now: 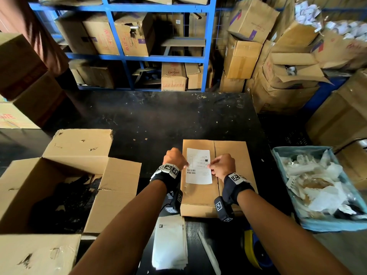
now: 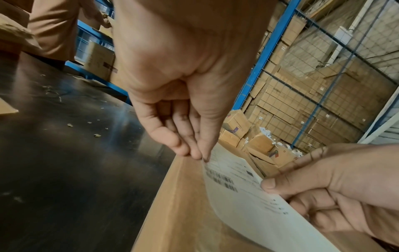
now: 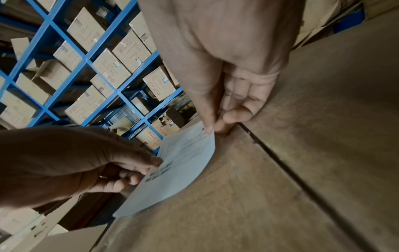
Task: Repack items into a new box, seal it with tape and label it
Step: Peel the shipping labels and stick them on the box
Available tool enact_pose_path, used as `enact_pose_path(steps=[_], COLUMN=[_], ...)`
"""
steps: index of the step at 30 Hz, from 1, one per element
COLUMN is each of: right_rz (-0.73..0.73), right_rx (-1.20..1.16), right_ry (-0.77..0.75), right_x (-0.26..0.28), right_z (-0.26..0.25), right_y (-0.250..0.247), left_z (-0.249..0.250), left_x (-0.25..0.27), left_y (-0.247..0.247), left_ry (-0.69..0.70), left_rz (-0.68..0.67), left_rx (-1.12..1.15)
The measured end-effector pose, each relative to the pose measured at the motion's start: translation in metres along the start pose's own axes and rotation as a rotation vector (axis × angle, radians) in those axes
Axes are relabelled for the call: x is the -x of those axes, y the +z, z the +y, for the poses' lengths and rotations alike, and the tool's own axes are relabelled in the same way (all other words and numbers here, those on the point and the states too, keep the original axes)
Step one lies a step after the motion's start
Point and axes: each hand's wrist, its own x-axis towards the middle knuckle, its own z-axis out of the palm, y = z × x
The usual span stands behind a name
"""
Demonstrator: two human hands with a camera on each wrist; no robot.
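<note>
Head view: forearms come in from the bottom edge, w/ a white paper stack (image 1: 170, 243) on the worktop (image 1: 158, 120) between them. Beyond the wrists, the left hand (image 1: 174, 156) and right hand (image 1: 222, 165) each pinch one long edge of the label (image 1: 199, 166). The label's long axis runs away from the person, over the left half of the closed box (image 1: 234, 155), just left of its centre seam. Hands are about level, roughly mid-length of the label; neither is clearly nearer.

Left wrist view: left fingers (image 2: 194, 150) bunched, thumb vs fingertips, nipping the label's edge right at the box's left rim. The label arcs up off the cardboard; right thumb on its far edge.

Right wrist view: right fingers (image 3: 210, 126) pinch the other edge close to the seam (image 3: 280, 162); the label bows across to the left hand, not yet flat.

Judgement: next is lowering both edges together, keeping it square to the seam, then smoothing. Can't tell if the backing's off.
</note>
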Motion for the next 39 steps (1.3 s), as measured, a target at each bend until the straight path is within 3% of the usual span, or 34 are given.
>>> enact_pose_path(steps=[4,8,10,12,14,16,20,26,30,34,39], right_rz=[0.014,0.024,0.040,0.048,-0.014,-0.097,-0.170,-0.379,-0.461,-0.460,-0.485], right_rx=[0.106,0.062,0.160,0.337,0.543,0.711,0.871,1.008,1.008,0.956,0.784], right_ry=[-0.042,-0.040,-0.162,-0.354,-0.512,-0.555,-0.634,-0.658,-0.714,-0.617,-0.615], right_x=[0.001,0.003,0.006,0.009,0.011,0.011,0.018,0.046,0.062,0.078,0.077], right_z=[0.001,0.004,0.005,0.006,0.010,0.016,0.022,0.043,0.062,0.068,0.069], right_y=[-0.002,-0.004,-0.004,-0.002,0.003,0.005,0.001,-0.012,-0.028,-0.033,-0.038], left_z=[-0.005,-0.019,-0.023,-0.024,-0.023,-0.024,-0.033,-0.031,-0.032,-0.028,-0.010], left_x=[-0.003,-0.001,0.003,0.006,0.007,0.008,0.004,0.007,0.007,0.009,0.004], left_y=[-0.001,-0.001,0.000,0.004,0.012,0.018,0.025,0.033,0.039,0.051,0.068], left_ry=[0.008,0.034,0.139,0.343,0.524,0.591,0.584,0.526,0.497,0.487,0.506], left_rz=[0.017,0.025,0.069,0.096,0.044,-0.059,-0.122,-0.183,-0.180,-0.123,-0.079], left_rx=[-0.038,-0.016,-0.052,-0.167,-0.306,-0.485,-0.721,-0.691,-0.681,-0.722,-0.728])
